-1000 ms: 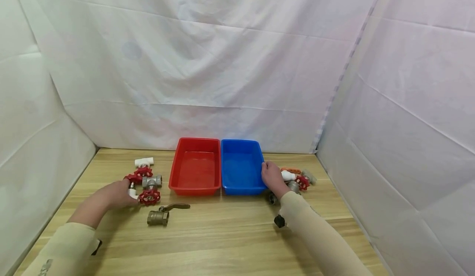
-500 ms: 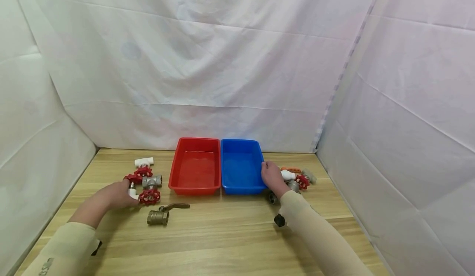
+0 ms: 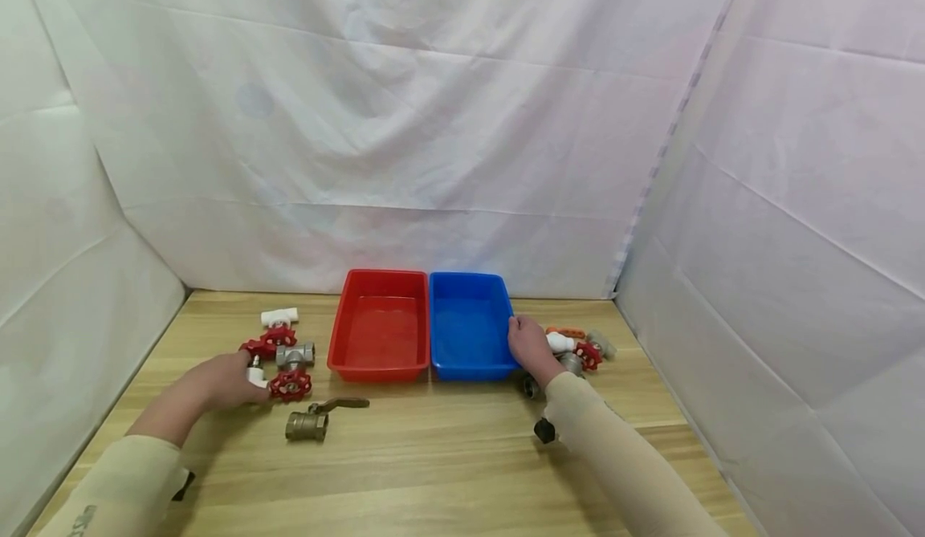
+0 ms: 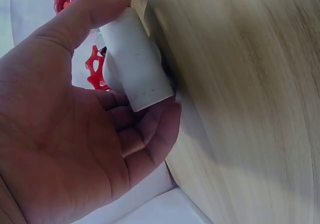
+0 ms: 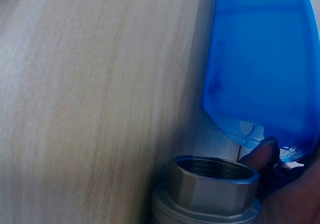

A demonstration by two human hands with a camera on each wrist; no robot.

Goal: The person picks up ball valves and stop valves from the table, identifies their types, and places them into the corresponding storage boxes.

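My left hand (image 3: 227, 380) grips a white plastic valve (image 4: 137, 58) with a red handwheel, at the left of the table. In the left wrist view the thumb lies at one end of its pipe body and the fingers curl round the other end. Beside it lie a metal valve with a red handwheel (image 3: 291, 384) and another white valve (image 3: 279, 316). A brass lever valve (image 3: 307, 425) lies nearer me. My right hand (image 3: 532, 343) pinches the right side of the blue bin (image 3: 473, 372), whose wall (image 5: 265, 58) fills the upper right of the right wrist view.
The red bin (image 3: 379, 374) stands against the blue bin's left side. Right of my right hand lie a white valve (image 3: 560, 343), a red handwheel (image 3: 588, 355) and an orange handle (image 3: 567, 332). A threaded metal fitting (image 5: 210, 189) sits close below that hand. White cloth (image 3: 397, 160) hangs behind.
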